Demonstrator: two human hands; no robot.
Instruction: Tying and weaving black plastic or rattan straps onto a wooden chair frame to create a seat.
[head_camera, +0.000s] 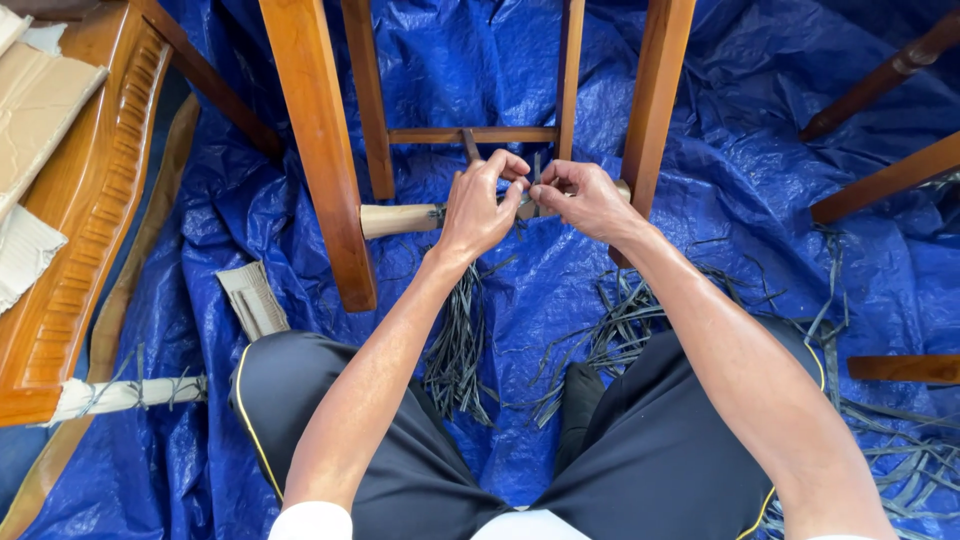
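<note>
A wooden chair frame (320, 150) stands over a blue tarp, its pale front rail (398, 219) running crosswise. My left hand (478, 205) and my right hand (585, 200) meet at the middle of that rail, fingers pinched on thin dark weaving strips (534, 170) wound around it. A bundle of the same dark strips (457, 345) hangs down from the rail between my knees. Both hands cover the spot where the strips wrap the rail.
Blue tarp (760, 130) covers the floor. Loose dark strips (890, 440) lie scattered at right. A carved wooden panel (85, 210) and cardboard (35, 100) lie at left. More wooden legs (885, 180) stand at right. A small woven piece (252, 300) sits by my left knee.
</note>
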